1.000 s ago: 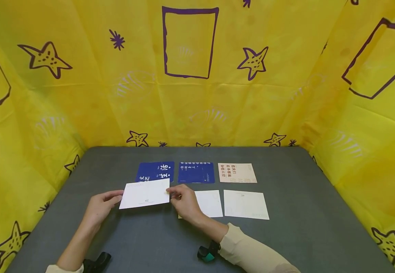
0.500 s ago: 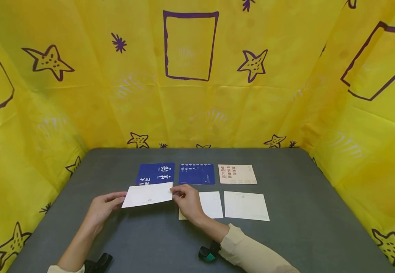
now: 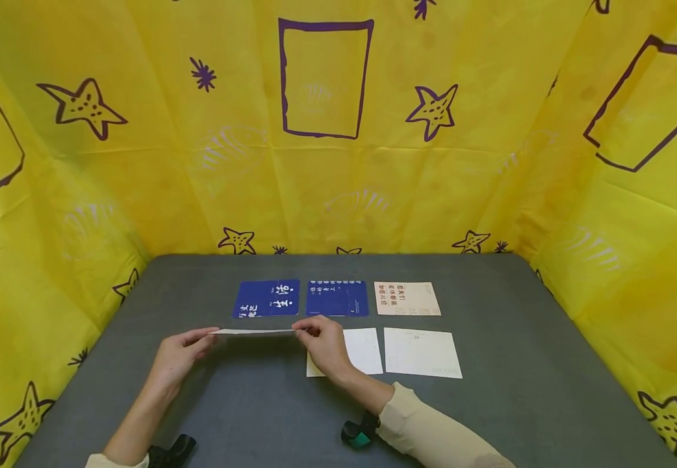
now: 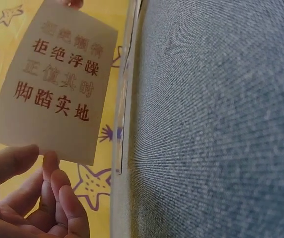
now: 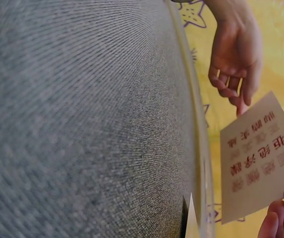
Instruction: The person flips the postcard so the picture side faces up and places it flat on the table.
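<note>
A postcard (image 3: 255, 332) is held between both hands above the table, seen almost edge-on in the head view. My left hand (image 3: 179, 354) pinches its left edge between thumb and forefinger. The opposite edge is pinched by my right hand (image 3: 322, 344). In the left wrist view the card (image 4: 57, 84) shows its underside, cream with red and faint outlined Chinese characters. The right wrist view shows the same printed face of the card (image 5: 258, 158). Just beyond the held card lies a blue card (image 3: 266, 298) with white characters.
Beside that blue card lie another blue card (image 3: 337, 300) and a cream card (image 3: 407, 299) with red print. Nearer are two white cards (image 3: 364, 351) (image 3: 423, 353), the left one partly behind my right hand. Yellow patterned cloth (image 3: 327, 188) surrounds the grey table (image 3: 490, 416).
The held postcard has tilted from showing its white face to lying nearly edge-on to the head camera. Both hands keep their pinch and have shifted slightly to the right.
</note>
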`<state>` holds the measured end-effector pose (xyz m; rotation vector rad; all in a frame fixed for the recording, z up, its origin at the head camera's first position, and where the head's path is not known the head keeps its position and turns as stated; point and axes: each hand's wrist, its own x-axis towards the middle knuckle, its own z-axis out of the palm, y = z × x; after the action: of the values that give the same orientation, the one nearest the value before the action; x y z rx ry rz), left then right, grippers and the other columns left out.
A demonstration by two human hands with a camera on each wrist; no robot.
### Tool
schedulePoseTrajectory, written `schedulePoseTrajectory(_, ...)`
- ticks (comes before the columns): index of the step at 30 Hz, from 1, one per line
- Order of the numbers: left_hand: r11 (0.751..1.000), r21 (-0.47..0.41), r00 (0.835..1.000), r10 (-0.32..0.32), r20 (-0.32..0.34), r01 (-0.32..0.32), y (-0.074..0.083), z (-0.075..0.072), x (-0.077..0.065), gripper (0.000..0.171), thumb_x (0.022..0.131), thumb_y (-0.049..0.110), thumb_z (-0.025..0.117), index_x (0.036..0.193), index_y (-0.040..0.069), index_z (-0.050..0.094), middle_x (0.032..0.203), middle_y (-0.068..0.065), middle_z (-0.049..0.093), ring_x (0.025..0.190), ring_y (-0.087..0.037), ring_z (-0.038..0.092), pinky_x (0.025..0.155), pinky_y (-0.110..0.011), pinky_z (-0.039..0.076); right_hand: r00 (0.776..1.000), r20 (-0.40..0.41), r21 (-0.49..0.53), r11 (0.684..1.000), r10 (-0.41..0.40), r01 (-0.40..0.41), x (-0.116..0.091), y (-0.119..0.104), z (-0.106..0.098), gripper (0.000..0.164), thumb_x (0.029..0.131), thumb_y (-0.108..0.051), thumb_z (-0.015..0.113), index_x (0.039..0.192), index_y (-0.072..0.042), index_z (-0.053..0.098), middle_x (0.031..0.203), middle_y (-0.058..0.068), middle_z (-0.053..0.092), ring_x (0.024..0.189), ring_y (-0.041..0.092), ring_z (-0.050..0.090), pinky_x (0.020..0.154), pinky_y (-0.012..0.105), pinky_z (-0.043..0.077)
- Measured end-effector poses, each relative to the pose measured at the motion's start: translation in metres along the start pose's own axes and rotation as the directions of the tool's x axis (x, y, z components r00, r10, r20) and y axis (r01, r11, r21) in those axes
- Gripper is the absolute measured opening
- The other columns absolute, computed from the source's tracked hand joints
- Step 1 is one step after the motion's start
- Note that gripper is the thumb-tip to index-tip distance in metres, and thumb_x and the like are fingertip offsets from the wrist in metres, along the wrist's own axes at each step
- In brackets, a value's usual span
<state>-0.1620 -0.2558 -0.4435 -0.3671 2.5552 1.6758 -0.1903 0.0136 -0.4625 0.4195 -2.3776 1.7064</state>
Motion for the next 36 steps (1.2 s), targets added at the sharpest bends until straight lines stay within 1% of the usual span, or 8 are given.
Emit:
schedulePoseTrajectory(4,1.0,0.019,0.999,-0.009,-0.037,0.01,0.001,0.002,0.001,0.044,0.094,0.027,0.064,0.124,-0.005,0.063,0.097,0.007,0.074,0.083,0.001,0.062,0.075,-0.019,0.052,0.998,0.009,0.026,0.998,0.058,-0.059,0.001,0.0,0.0,0.008,0.085,-0.004,0.07,0.089,-0.002,0.076,0.082,0.012,0.073,0.067,0.001,0.052,0.062,0.016,0.045)
schedulePoseTrajectory(8,0.999,0.02,0.997,-0.026,-0.078,0.028,0.002,0.004,0.002,0.041,0.092,0.028,0.067,0.116,-0.005,0.067,0.082,0.016,0.067,0.08,-0.002,0.06,0.073,-0.02,0.051,0.996,0.012,0.052,0.995,0.087,-0.087,0.003,0.001,0.0,0.009,0.084,-0.003,0.07,0.09,0.001,0.075,0.085,0.014,0.074,0.068,0.003,0.055,0.063,0.016,0.047)
schedulePoseTrajectory(13,0.999,0.026,0.995,-0.029,-0.099,0.032,0.002,0.005,0.002,0.037,0.09,0.028,0.07,0.108,-0.005,0.069,0.076,0.016,0.064,0.075,-0.003,0.056,0.068,-0.021,0.049,0.995,0.011,0.086,0.991,0.099,-0.1,0.005,0.002,0.001,0.009,0.083,-0.002,0.07,0.089,0.004,0.074,0.084,0.018,0.073,0.067,0.004,0.054,0.061,0.016,0.046)
schedulePoseTrajectory(16,0.998,0.049,0.994,-0.024,-0.106,0.029,0.001,0.006,0.003,0.035,0.091,0.026,0.069,0.107,-0.005,0.07,0.079,0.014,0.065,0.074,-0.004,0.054,0.067,-0.022,0.048,0.994,0.014,0.104,0.989,0.106,-0.107,0.007,0.003,0.0,0.01,0.083,-0.001,0.07,0.09,0.004,0.074,0.085,0.018,0.072,0.067,0.004,0.053,0.06,0.015,0.044)
schedulePoseTrajectory(21,0.992,0.123,0.996,-0.007,-0.088,0.018,0.0,0.006,0.003,0.033,0.092,0.028,0.067,0.105,-0.003,0.07,0.094,0.002,0.067,0.082,-0.008,0.051,0.069,-0.024,0.047,0.991,0.001,0.141,0.981,0.135,-0.134,0.009,0.003,-0.001,0.012,0.084,-0.003,0.069,0.093,0.002,0.075,0.087,0.018,0.073,0.068,0.006,0.055,0.06,0.016,0.046)
schedulePoseTrajectory(26,0.988,0.15,0.998,-0.011,-0.058,0.02,0.0,0.006,0.004,0.035,0.092,0.031,0.067,0.105,-0.002,0.071,0.101,-0.004,0.068,0.085,-0.011,0.052,0.071,-0.025,0.047,0.983,-0.003,0.172,0.969,0.183,-0.18,0.011,0.004,-0.002,0.014,0.087,-0.004,0.068,0.098,0.002,0.074,0.085,0.018,0.072,0.063,0.012,0.059,0.057,0.018,0.048)
schedulePoseTrajectory(31,0.987,0.158,0.999,-0.02,-0.034,0.025,0.001,0.007,0.006,0.036,0.092,0.029,0.066,0.109,-0.003,0.069,0.1,-0.006,0.07,0.084,-0.012,0.054,0.071,-0.025,0.047,0.972,-0.005,0.188,0.955,0.234,-0.228,0.013,0.006,0.0,0.011,0.085,-0.003,0.069,0.093,0.004,0.074,0.078,0.017,0.071,0.055,0.011,0.057,0.052,0.019,0.046)
schedulePoseTrajectory(36,0.988,0.149,0.999,-0.039,-0.009,0.04,0.001,0.007,0.01,0.037,0.093,0.026,0.064,0.11,-0.006,0.067,0.092,-0.004,0.07,0.081,-0.013,0.056,0.071,-0.026,0.048,0.963,-0.003,0.196,0.944,0.271,-0.265,0.016,0.011,0.002,0.01,0.083,-0.003,0.07,0.088,0.005,0.073,0.073,0.016,0.071,0.051,0.012,0.056,0.049,0.019,0.044)
